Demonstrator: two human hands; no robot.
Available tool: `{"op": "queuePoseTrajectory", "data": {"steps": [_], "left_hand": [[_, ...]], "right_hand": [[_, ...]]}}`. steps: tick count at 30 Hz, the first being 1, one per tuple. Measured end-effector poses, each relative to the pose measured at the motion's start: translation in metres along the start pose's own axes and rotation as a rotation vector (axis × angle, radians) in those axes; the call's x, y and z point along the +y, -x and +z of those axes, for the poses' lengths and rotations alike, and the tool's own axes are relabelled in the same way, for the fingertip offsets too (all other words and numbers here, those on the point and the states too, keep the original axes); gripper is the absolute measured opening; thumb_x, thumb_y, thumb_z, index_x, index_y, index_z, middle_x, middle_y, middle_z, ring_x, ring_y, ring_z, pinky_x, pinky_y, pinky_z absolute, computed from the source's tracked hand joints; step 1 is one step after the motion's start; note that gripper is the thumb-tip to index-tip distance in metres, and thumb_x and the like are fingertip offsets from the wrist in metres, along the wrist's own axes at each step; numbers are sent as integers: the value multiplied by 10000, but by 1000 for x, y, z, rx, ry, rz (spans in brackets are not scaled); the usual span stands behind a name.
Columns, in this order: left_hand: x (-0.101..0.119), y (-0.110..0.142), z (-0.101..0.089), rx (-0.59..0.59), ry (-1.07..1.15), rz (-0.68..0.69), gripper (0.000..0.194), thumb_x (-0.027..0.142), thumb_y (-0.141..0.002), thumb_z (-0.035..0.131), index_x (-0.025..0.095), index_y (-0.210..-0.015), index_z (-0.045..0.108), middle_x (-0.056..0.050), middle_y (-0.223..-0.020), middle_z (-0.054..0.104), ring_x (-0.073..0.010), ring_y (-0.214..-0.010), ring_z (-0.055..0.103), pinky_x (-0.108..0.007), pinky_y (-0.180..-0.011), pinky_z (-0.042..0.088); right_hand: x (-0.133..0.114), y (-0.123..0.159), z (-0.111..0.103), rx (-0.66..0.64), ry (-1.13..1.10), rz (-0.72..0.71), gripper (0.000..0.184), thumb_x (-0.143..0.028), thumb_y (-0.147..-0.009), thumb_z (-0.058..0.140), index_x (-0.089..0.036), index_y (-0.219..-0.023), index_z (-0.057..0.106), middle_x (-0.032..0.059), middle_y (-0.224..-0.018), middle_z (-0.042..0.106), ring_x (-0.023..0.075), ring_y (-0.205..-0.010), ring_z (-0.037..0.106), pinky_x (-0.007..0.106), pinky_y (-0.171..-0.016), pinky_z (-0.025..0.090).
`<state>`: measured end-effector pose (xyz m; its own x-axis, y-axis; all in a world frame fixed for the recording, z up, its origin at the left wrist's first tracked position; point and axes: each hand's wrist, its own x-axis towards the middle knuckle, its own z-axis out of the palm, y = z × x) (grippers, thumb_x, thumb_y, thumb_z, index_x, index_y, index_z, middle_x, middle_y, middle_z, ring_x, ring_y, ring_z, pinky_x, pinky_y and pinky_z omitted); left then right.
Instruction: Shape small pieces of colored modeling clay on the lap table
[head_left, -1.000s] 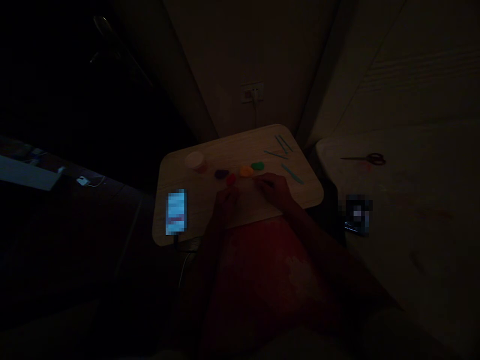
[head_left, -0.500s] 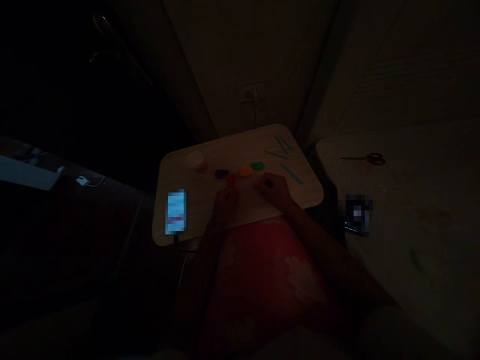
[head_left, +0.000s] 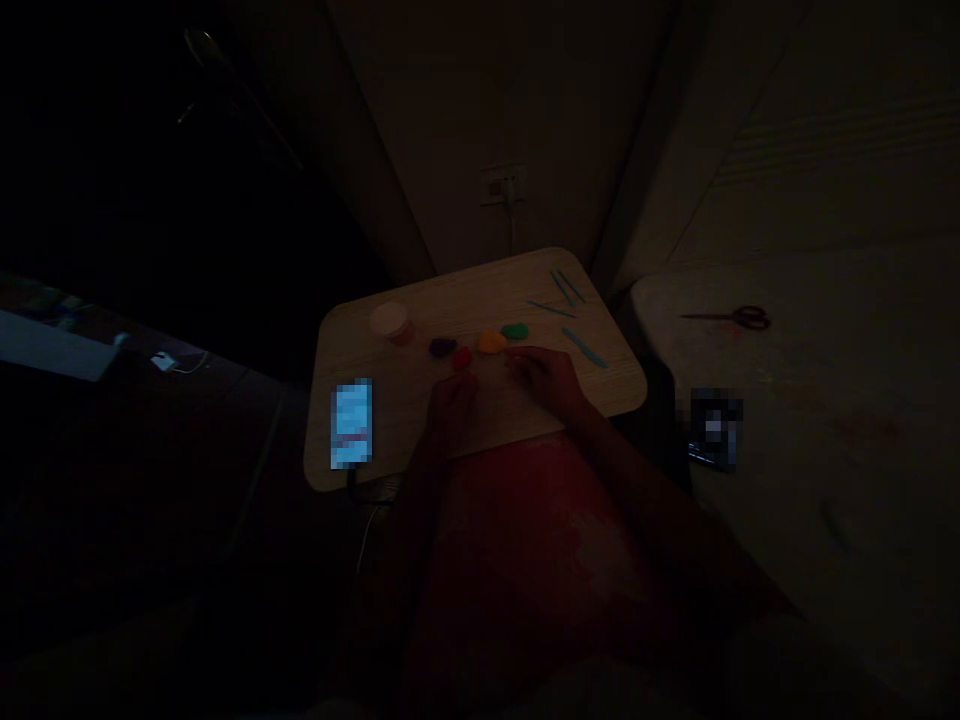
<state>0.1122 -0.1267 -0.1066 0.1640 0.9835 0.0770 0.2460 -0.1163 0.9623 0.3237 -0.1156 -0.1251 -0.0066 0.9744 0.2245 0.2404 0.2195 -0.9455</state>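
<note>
In dim light, both my hands rest over the near part of a small wooden table (head_left: 420,430). My left hand (head_left: 451,400) is closed, its fingertips just below a red lump of clay (head_left: 461,358). My right hand (head_left: 551,382) has its fingers bent and drawn in towards the thumb, near an orange lump of clay (head_left: 492,342). Anything within either hand is too dark to make out. A green lump (head_left: 515,331) lies just behind the orange one, and a dark purple lump (head_left: 442,347) sits left of the red.
Several thin teal modelling tools (head_left: 585,348) lie at the table's right. A lidded tub (head_left: 391,323) stands at the back left, with a lit phone (head_left: 352,424) on a cable in front. Scissors (head_left: 739,318) and a blurred dark object (head_left: 715,428) lie on the pale surface to the right.
My right hand's fingers have shifted slightly, the index finger now straighter over the thumb. My left hand and the clay lumps stay almost where they were.
</note>
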Motion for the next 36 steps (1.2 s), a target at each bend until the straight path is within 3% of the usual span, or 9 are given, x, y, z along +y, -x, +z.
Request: {"op": "queuePoseTrajectory", "data": {"steps": [8,14,17,23,28,36], "left_hand": [[1,0,0,6,7,-29,543,620,-894,620,195,-587,477,26,-560,411,-110,-542,346,-273,-518,254],[-1,0,0,6,-7,-6,521,602,-891,613,191,-596,487,26,-574,419,-110,-559,349,-266,-525,255],[-1,0,0,16,5,-29,540,622,-886,616,193,-585,485,24,-561,420,-112,-550,351,-265,-516,252],[1,0,1,13,33,-52,540,627,-861,650,194,-582,488,28,-552,408,-103,-529,333,-269,-501,247],[2,0,1,12,-1,-31,520,590,-884,626,191,-587,474,27,-562,410,-103,-544,339,-262,-511,249],[1,1,0,13,-16,-4,507,564,-911,606,190,-593,479,29,-561,408,-105,-544,337,-269,-520,246]], "right_hand": [[-8,1,-2,-8,88,15,268,-396,-909,620,-172,-848,752,29,-671,706,164,-613,609,276,-645,472],[-10,0,-4,42,215,-65,416,-435,-1001,416,-222,-665,538,23,-635,582,167,-616,521,297,-641,397],[-9,-1,-4,15,214,-58,441,-467,-1005,402,-229,-653,522,28,-639,583,171,-615,513,300,-648,401],[-6,-1,-2,75,132,-39,273,-428,-914,595,-194,-828,708,58,-810,724,192,-753,629,289,-706,478],[-3,0,-1,56,78,-63,260,-365,-907,612,-196,-957,803,99,-1013,799,228,-919,726,343,-838,559],[-2,1,-1,25,101,-40,243,-322,-890,647,-204,-1002,827,99,-1032,820,234,-904,763,352,-830,590]]}}
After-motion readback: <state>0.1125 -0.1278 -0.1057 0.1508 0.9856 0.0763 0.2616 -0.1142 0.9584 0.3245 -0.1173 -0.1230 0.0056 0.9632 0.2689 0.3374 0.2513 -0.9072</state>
